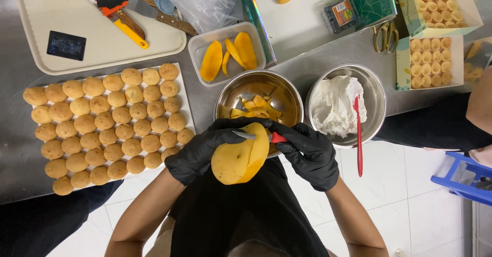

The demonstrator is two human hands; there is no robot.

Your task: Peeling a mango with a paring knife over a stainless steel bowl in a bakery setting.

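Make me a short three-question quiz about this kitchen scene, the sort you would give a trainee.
1. True or false: the left hand holds the peeled mango while the right hand works a red-handled knife into it.
2. What lies in the steel bowl just beyond the mango? A) grapes B) mango pieces C) round pastries
3. Fill in: the red spatula rests in the bowl of white ____.

Key
1. True; both hands wear black gloves.
2. B; the round pastries sit on a flat tray to the left.
3. Cream.
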